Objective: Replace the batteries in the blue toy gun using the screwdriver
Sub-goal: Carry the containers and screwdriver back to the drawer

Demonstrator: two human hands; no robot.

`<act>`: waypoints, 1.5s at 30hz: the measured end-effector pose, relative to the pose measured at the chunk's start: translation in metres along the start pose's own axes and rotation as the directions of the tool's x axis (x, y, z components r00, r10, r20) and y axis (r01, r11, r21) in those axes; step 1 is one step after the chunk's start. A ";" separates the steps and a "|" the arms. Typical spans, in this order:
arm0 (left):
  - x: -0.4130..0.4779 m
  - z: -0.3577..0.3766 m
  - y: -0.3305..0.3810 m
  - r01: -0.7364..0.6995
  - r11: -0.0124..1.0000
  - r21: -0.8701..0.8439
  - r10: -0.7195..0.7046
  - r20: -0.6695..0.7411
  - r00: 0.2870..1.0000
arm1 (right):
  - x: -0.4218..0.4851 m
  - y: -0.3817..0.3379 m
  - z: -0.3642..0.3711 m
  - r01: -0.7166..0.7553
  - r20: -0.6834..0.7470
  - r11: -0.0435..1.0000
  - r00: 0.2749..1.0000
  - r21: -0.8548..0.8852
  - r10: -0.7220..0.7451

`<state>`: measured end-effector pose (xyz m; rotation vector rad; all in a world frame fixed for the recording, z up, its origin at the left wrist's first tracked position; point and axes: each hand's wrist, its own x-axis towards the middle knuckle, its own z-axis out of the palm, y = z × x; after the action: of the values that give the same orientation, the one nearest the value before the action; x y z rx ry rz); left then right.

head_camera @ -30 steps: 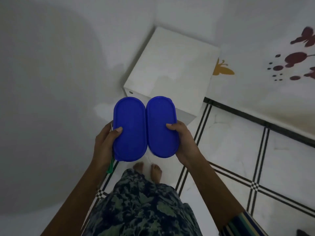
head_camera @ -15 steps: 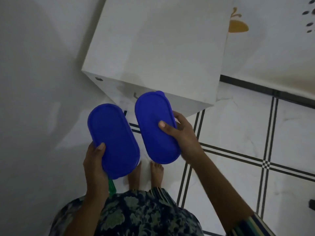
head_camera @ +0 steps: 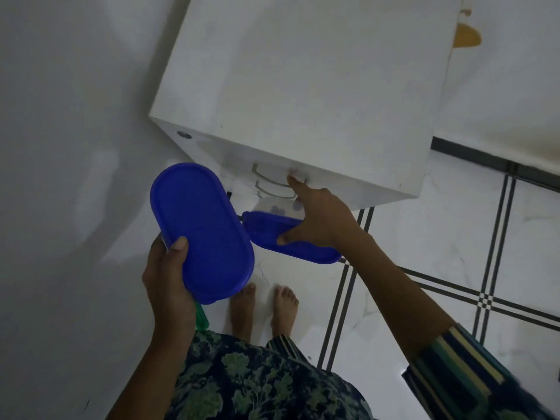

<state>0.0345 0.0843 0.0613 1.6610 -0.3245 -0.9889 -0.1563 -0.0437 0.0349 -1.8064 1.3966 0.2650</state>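
Observation:
My left hand (head_camera: 168, 280) grips a blue-lidded oval box (head_camera: 201, 231), thumb on its lid. A green screwdriver handle (head_camera: 201, 319) sticks out below that hand. My right hand (head_camera: 321, 219) holds a second blue-lidded oval box (head_camera: 272, 231), tilted, with small dark items showing through its clear wall. That hand's index finger stretches up to the top handle (head_camera: 272, 174) on the front of the white drawer cabinet (head_camera: 303, 71). No toy gun is in view.
The white cabinet stands in a corner between a grey wall (head_camera: 60, 116) on the left and a decorated wall on the right. Below lies a white tiled floor (head_camera: 439, 244) with dark lines; my bare feet (head_camera: 263, 304) stand before the cabinet.
I have come closer to the cabinet. My right hand tilted its box and reached its index finger to the drawer handle. The left hand kept its box and shifted slightly.

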 end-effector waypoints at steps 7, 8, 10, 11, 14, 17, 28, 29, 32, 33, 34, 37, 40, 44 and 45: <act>0.009 0.011 0.001 0.011 1.000 -0.008 -0.011 0.026 1.000 | 0.008 -0.003 0.014 -0.051 0.028 0.991 0.998 0.123 0.048; 0.009 0.010 0.000 0.016 1.000 -0.002 -0.016 0.021 1.000 | 0.009 -0.004 0.015 -0.052 0.025 0.987 0.999 0.150 0.049; 0.008 0.009 -0.001 0.030 1.000 0.005 -0.030 0.014 0.999 | 0.007 -0.004 0.017 -0.055 0.037 0.981 0.998 0.188 0.049; 0.008 0.007 -0.001 0.035 0.999 0.007 -0.035 0.010 0.999 | 0.005 -0.005 0.018 -0.054 0.046 0.980 0.998 0.193 0.046; 0.004 0.000 0.003 0.039 0.999 0.005 -0.039 0.012 0.999 | -0.005 -0.005 0.026 -0.051 0.076 0.983 0.996 0.179 0.038; 0.003 -0.009 0.012 0.009 1.000 0.023 -0.010 0.043 0.999 | -0.017 -0.004 0.035 -0.048 0.124 0.983 0.992 0.177 0.026; -0.001 -0.071 0.054 0.219 0.975 0.020 -0.218 0.226 0.949 | -0.082 -0.024 0.030 -0.054 0.255 0.916 0.966 0.397 -0.053; -0.001 -0.070 0.060 0.228 0.973 0.031 -0.229 0.232 0.945 | -0.087 -0.026 0.024 -0.056 0.267 0.898 0.961 0.437 -0.070; 0.003 -0.059 0.071 0.173 0.985 -0.008 -0.167 0.225 0.960 | -0.096 -0.032 -0.003 -0.087 0.293 0.768 0.947 0.634 -0.135; 0.005 -0.053 0.074 0.139 0.990 -0.025 -0.130 0.218 0.967 | -0.098 -0.032 -0.011 -0.107 0.289 0.715 0.948 0.691 -0.137; 0.007 -0.046 0.075 0.112 0.993 -0.035 -0.103 0.201 0.974 | -0.098 -0.031 -0.019 -0.130 0.280 0.663 0.952 0.737 -0.125; 0.023 -0.028 0.080 0.120 0.992 0.032 -0.123 0.132 0.984 | -0.092 -0.022 -0.032 -0.189 0.245 0.520 0.969 0.833 -0.041; 0.042 -0.015 0.080 0.108 0.945 0.309 -0.159 0.142 0.977 | -0.081 -0.012 -0.033 -0.287 0.284 0.367 0.957 0.885 0.064; 0.053 -0.005 0.068 0.091 0.848 0.523 -0.236 0.218 0.947 | -0.071 -0.002 -0.017 -0.372 0.329 0.183 0.916 0.910 0.228; 0.053 -0.002 0.065 0.085 0.832 0.549 -0.252 0.237 0.938 | -0.071 0.001 -0.012 -0.377 0.333 0.148 0.908 0.914 0.256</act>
<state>0.0861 0.0284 0.0970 2.0648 -0.7184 -1.3826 -0.1865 -0.0015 0.0849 -0.3657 1.3382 -0.3105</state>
